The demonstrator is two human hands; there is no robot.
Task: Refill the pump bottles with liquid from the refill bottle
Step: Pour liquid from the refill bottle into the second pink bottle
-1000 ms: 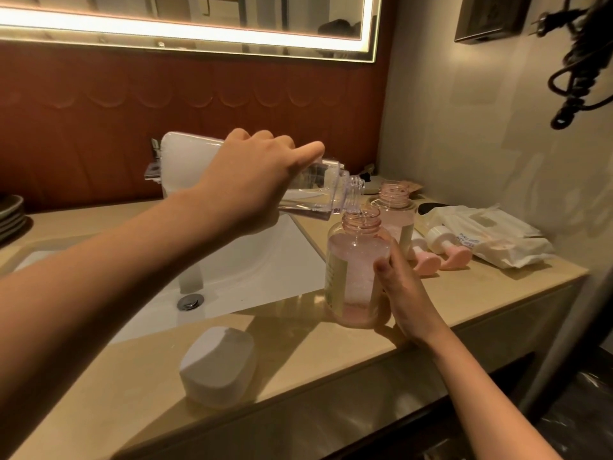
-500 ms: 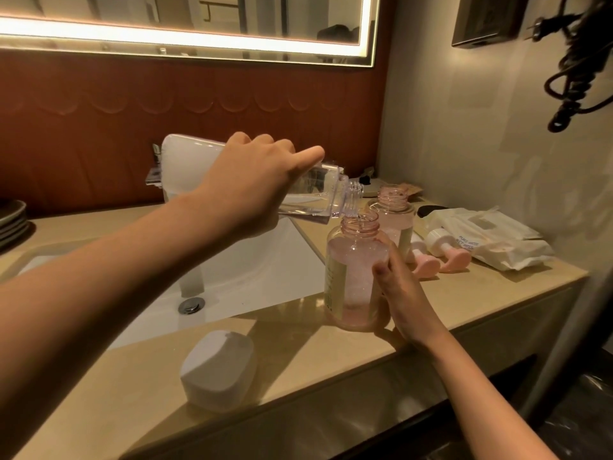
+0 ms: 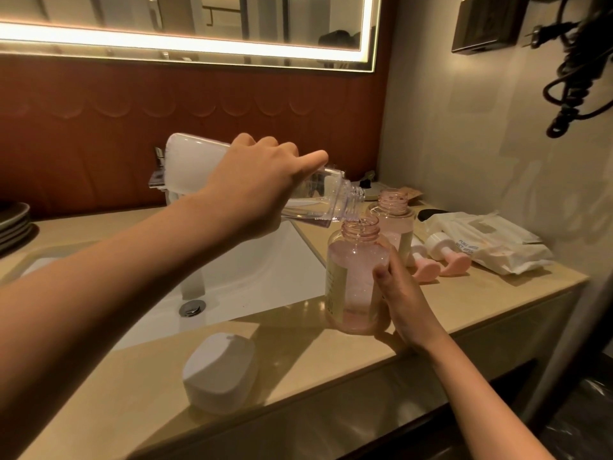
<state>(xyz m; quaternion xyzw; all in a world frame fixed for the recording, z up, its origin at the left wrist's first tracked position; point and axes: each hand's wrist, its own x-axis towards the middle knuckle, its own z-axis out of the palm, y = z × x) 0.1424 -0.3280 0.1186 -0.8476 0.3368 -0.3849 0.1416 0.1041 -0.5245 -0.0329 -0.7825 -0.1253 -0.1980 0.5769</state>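
Left hand (image 3: 258, 187), fingers clamped on the tipped refill bottle (image 3: 195, 161), holds its neck over the open pump bottle (image 3: 355, 277). Right hand (image 3: 401, 300) fingers grip that bottle near the tabletop's (image 3: 481, 293) front edge, just right of the sink (image 3: 258, 270). Its label is unreadable; the packet (image 3: 497, 247) shows "PURE".

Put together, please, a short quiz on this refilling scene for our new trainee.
1. True or false: the left hand tilts the refill bottle over the nearer pump bottle.
2. Where do the pump heads lie? A) in the sink B) on the counter beside the bottles C) screwed onto the bottles
3. Fill in: the right hand grips the ____ pump bottle, while the farther pump bottle stands free.
Key: 1 true; 2 B; 3 nearer.
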